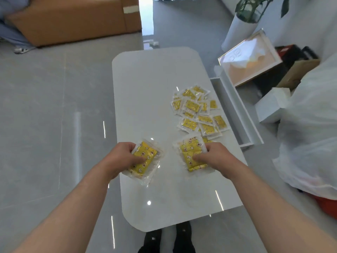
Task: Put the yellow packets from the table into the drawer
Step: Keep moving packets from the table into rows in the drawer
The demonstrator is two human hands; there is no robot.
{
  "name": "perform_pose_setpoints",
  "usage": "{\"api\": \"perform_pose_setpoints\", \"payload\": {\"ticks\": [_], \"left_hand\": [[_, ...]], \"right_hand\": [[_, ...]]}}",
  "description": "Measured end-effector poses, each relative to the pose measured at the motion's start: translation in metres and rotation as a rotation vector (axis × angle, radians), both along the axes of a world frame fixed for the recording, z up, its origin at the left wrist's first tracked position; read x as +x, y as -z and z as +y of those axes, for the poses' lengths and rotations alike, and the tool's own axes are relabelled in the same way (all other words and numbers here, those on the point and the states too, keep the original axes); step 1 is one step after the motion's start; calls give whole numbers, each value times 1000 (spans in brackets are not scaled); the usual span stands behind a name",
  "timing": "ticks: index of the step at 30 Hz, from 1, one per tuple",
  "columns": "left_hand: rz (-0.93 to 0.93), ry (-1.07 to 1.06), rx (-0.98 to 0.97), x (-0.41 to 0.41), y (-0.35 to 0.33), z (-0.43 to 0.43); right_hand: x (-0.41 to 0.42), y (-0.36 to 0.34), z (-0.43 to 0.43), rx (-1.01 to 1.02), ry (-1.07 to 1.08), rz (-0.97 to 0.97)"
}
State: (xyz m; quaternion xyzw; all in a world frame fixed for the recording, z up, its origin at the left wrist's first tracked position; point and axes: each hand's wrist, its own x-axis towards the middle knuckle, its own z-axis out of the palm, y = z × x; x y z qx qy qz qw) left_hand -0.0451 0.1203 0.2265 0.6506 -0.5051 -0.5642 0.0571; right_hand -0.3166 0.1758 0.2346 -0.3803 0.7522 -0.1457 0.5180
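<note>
White glossy table (145,79), grey floor (45,106), tan sofa (73,21)

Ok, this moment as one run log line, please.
left hand grips packets; right hand grips more packets; pile on table; drawer open

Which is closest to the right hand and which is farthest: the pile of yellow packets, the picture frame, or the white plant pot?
1. The pile of yellow packets, on the table just beyond the right hand.
2. The picture frame, past the table's right edge.
3. The white plant pot, farthest back, behind the frame.
</note>
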Motion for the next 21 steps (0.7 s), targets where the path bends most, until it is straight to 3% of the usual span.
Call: {"api": "perform_pose_setpoints", "payload": {"ticks": [7,21], "left_hand": [[-37,249,-70,-26,-64,15],[16,615,-175,-168,-121,81]], "right_hand": [[-14,-68,48,-23,-19,130],[-101,-119,216,-47,361,121]]}}
